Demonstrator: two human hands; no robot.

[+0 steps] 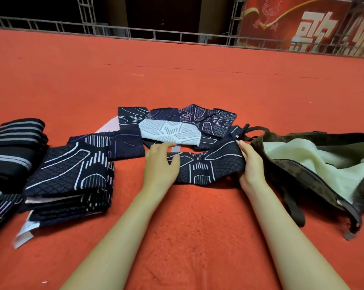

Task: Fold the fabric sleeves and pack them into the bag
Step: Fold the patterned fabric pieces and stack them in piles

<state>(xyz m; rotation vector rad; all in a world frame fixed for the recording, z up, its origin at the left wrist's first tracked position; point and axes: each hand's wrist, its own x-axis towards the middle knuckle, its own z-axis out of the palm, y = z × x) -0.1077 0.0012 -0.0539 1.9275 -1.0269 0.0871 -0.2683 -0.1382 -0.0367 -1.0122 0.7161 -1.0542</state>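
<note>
A dark navy sleeve [210,164] with white line patterns lies flat on the red carpet between my hands. My left hand [160,164] rests on its left end with fingers spread. My right hand [251,164] grips its right end, thumb on top. Behind it lies a loose heap of unfolded sleeves [176,124], one of them light grey [170,131]. A stack of folded dark sleeves [72,176] sits at the left. The open dark patterned bag [292,170] with a pale lining [302,160] lies at the right.
Another pile of black striped fabric [15,147] lies at the far left edge. A metal truss rail [156,35] and a red banner [313,24] border the far side of the carpet [176,76]. Bag straps [294,208] trail on the carpet near my right forearm.
</note>
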